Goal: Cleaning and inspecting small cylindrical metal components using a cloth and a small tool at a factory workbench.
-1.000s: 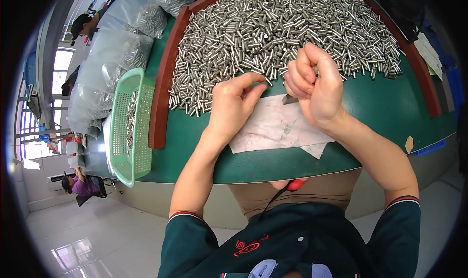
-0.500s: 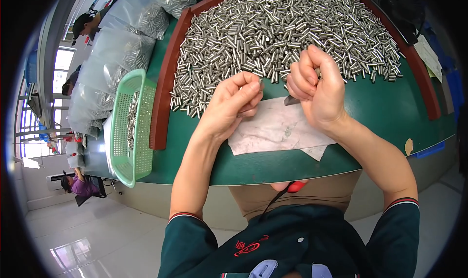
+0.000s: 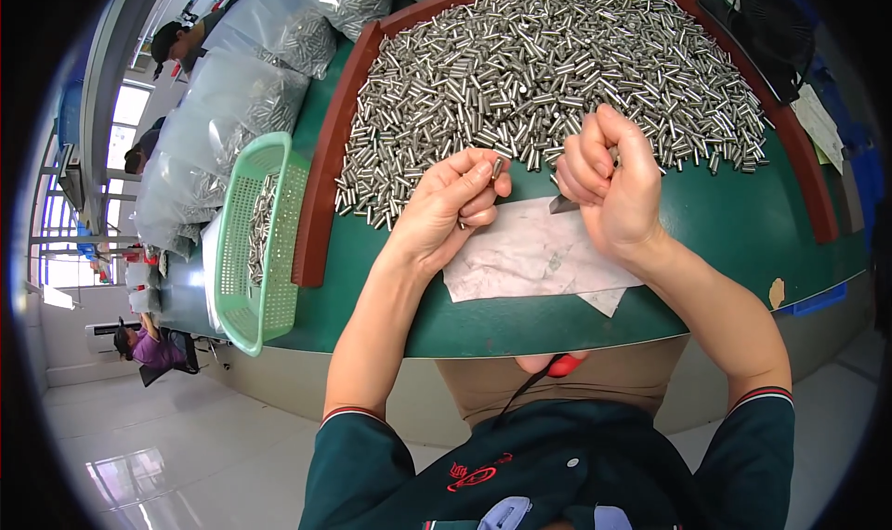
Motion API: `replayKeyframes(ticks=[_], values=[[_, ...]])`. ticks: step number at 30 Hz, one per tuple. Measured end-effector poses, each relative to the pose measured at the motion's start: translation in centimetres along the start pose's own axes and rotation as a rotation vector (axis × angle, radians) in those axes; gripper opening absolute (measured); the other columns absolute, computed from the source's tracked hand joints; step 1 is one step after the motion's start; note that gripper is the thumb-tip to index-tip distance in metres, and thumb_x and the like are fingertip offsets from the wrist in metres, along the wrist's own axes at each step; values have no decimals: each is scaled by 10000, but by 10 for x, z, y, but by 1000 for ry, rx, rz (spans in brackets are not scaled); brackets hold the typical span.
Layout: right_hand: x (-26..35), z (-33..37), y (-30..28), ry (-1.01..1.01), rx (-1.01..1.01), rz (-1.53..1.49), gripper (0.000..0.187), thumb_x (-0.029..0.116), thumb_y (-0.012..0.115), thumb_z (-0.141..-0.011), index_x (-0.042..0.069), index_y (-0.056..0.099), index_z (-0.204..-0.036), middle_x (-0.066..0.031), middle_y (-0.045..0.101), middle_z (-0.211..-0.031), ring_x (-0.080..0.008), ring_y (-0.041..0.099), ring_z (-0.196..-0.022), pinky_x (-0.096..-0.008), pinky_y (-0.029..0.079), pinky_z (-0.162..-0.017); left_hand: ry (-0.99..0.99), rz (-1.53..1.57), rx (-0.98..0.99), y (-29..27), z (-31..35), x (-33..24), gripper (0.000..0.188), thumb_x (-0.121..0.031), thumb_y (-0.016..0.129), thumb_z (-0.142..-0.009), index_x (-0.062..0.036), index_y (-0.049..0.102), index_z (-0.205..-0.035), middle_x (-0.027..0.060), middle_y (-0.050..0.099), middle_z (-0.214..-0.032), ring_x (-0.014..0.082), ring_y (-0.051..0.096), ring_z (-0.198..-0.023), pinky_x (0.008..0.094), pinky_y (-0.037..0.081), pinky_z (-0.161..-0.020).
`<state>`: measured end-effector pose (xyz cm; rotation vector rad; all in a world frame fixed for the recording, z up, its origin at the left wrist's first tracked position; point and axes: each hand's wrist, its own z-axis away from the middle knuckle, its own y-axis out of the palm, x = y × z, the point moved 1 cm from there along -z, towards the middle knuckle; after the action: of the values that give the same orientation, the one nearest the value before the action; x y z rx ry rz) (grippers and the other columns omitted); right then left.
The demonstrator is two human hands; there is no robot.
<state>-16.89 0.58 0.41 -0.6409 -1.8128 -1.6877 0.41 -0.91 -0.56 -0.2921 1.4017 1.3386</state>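
My left hand (image 3: 444,200) is closed, pinching a small metal pin (image 3: 498,168) between thumb and forefinger. The pin stands roughly upright at the fingertips. To its right, my right hand (image 3: 621,191) is curled closed, and a dark grey, pointed flat piece (image 3: 561,205) sticks out below its fingers. The rest of that piece is hidden in the fist. Beneath both hands a stained pale pink cloth (image 3: 530,261) lies on the green tabletop. Just beyond the fingers spreads a wide heap of shiny metal pins (image 3: 548,65).
Dark red wooden rails (image 3: 325,200) border the heap. At the left stands a light green plastic basket (image 3: 283,251) holding some pins. Clear bags of pins (image 3: 269,98) line the far left. A black fan (image 3: 771,19) sits at the back right. Other people are at the left.
The pin in my left fingers has come into clearer sight, tilted more upright. My right hand has shifted slightly nearer to me, still closed. The whole view has moved a little.
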Motion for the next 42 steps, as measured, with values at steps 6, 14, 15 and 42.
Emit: replayKeyframes(ticks=[6,14,15,42], values=[[0,0,-1,3,-7,8,370,211,323,-862,106,271,-511,19,251,-408,-66,153,-363,-238,136,-361,-2,-67,-10,5,3,-3,151,-143,472,-884,-5,520,-924,31,502,-677,21,272,-457,160,226,-420],[1,1,-1,-1,10,6,355,195,322,-853,103,272,-514,16,258,-410,-67,160,-367,-237,139,-364,-36,175,65,5,12,-8,236,-251,359,-891,-48,447,-810,0,343,-574,62,278,-473,183,236,-419],[1,1,0,2,8,9,357,197,322,-854,104,272,-513,16,258,-410,-67,159,-367,-237,139,-364,7,150,34,1,11,-12,251,-256,370,-884,-39,452,-789,25,378,-614,68,296,-490,193,241,-420],[0,0,-1,2,1,33,360,201,332,-855,104,273,-513,17,263,-413,-65,172,-364,-236,143,-360,377,-1073,-260,6,3,-4,126,-94,572,-782,20,584,-835,-24,471,-598,41,378,-554,198,330,-491]])
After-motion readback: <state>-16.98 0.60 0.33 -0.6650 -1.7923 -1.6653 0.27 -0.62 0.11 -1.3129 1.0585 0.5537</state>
